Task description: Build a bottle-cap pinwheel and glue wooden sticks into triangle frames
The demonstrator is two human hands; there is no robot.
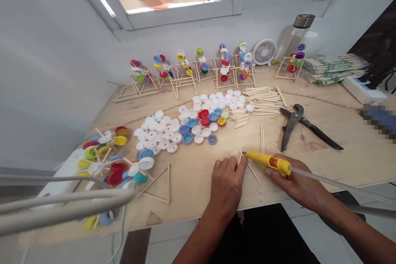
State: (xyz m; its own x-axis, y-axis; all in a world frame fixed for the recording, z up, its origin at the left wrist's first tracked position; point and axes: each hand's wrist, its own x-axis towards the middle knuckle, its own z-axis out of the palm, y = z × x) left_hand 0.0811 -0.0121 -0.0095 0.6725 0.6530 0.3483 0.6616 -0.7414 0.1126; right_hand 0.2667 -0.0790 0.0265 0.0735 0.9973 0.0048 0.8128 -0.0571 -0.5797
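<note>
My right hand [297, 179] is wrapped round a yellow hot glue gun [267, 161], a long clear glue stick [328, 179] trailing from its back end. The gun's nozzle points left, at the spot where two thin wooden sticks [254, 173] meet at an angle. My left hand [227, 183] rests on the table and pinches the sticks near that joint; its fingertips partly hide them. Just beyond the gun lie two loose parallel sticks [262, 139]. To the left of my left hand is a triangle of joined sticks [168, 183].
White bottle caps [159, 132] and coloured caps [187, 130] spread across the middle. Cut sticks [266, 99] and black-handled pliers [297, 126] lie to the right. Stick frames with cap wheels [185, 70] line the wall beside a small fan [264, 51]. Blurred cables [62, 210] cross the left foreground.
</note>
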